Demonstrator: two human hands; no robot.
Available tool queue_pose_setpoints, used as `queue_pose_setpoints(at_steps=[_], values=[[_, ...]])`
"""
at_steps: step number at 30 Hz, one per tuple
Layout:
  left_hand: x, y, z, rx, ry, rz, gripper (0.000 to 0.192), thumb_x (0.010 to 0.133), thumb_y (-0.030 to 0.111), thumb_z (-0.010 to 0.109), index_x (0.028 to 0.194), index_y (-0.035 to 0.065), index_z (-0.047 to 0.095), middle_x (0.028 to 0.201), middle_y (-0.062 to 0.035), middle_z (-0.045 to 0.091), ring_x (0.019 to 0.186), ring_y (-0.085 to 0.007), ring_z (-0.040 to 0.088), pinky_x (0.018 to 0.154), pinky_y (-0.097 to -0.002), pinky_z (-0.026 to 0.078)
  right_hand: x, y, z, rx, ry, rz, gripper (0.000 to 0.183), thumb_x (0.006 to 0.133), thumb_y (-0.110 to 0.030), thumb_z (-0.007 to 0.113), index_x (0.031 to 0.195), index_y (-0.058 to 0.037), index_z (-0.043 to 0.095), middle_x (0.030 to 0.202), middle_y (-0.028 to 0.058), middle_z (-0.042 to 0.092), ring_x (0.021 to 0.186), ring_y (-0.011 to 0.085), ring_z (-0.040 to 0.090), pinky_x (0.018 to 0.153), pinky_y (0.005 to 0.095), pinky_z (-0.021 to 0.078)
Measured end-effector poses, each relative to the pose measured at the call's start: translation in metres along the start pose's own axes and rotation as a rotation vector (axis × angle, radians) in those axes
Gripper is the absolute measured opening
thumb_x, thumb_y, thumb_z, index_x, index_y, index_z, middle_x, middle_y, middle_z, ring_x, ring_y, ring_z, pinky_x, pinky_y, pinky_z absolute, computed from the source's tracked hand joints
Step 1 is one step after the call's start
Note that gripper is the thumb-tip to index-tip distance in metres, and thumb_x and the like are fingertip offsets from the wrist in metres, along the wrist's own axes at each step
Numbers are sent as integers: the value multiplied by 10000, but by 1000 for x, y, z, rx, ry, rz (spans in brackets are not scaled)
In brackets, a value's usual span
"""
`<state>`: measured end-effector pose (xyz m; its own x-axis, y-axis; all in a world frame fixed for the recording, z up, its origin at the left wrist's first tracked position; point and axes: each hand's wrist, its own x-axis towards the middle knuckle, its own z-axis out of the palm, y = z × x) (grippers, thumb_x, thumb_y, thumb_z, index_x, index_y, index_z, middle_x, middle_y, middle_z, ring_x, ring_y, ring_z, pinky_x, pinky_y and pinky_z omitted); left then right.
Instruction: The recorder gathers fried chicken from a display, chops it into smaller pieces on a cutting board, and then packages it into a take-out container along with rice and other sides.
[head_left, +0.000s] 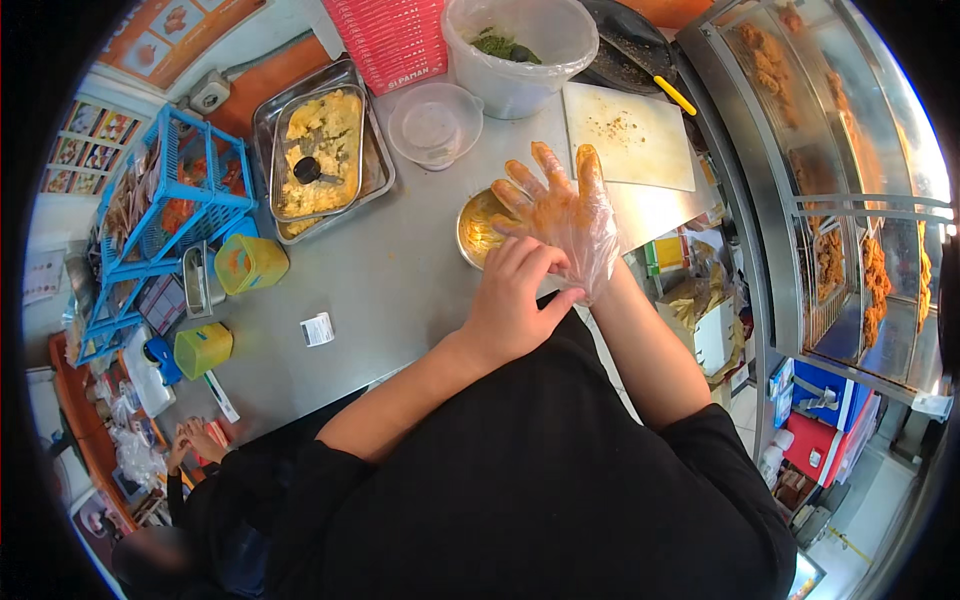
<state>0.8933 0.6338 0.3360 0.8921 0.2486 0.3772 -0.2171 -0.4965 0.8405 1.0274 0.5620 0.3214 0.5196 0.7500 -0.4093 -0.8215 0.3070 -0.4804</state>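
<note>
My right hand (562, 202) wears a clear plastic glove smeared with orange-yellow sauce, its fingers spread over the bowl and counter. Bare, my left hand (519, 289) pinches the cuff of that glove near the wrist. Partly hidden under both hands, a round metal bowl (477, 229) has yellow-orange sauce on its inside. Above the gloved fingers lies a white cutting board (637, 142) with brown crumbs. A lidded clear plastic container (435, 124) stands left of a large translucent bucket (517, 82) that holds something chopped and green.
Metal trays of yellow food (322, 150) with a black scoop stand at the back left. Two yellow-green containers (251, 264) and a blue basket rack (187, 195) are further left. A yellow-handled knife (673, 94) lies by the board. A glass cabinet of fried chicken stands right; a co-worker sits lower left.
</note>
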Motion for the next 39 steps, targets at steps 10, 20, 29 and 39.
queue_pose_setpoints(at_steps=[10, 20, 29, 39], values=[[6, -19, -25, 207, 165, 31, 171, 817, 49, 767, 898, 68, 618, 860, -47, 618, 838, -272, 578, 800, -400, 412, 9, 12, 11, 139, -33, 19, 875, 948, -735, 510, 1609, -226, 245, 1648, 179, 207, 1515, 412, 219, 1183, 613, 274], [24, -50, -42, 508, 228, 67, 174, 761, 83, 786, 851, 123, 643, 801, 22, 605, 798, -217, 563, 752, -374, 367, 6, 34, 33, 23, 211, -73, 675, 1042, -469, 559, 1563, -122, 308, 1494, 162, 411, 1314, 314, 476, 1092, 447, 430], [32, -102, -37, 410, 195, -89, 90, 810, 128, 744, 812, 119, 654, 762, 14, 624, 807, -224, 579, 768, -392, 379, -29, 60, 1, 4, 111, -189, 466, 1046, -137, 567, 1467, 15, 435, 1343, 118, 582, 1232, 242, 571, 1076, 366, 469], [16, -102, -74, 246, 265, -209, 191, 815, 128, 791, 862, 72, 614, 816, -41, 618, 814, -254, 591, 755, -395, 445, -73, 22, -38, -196, 377, -163, 502, 1094, -334, 478, 1388, 72, 498, 1413, 198, 577, 1331, 327, 559, 1119, 444, 462]])
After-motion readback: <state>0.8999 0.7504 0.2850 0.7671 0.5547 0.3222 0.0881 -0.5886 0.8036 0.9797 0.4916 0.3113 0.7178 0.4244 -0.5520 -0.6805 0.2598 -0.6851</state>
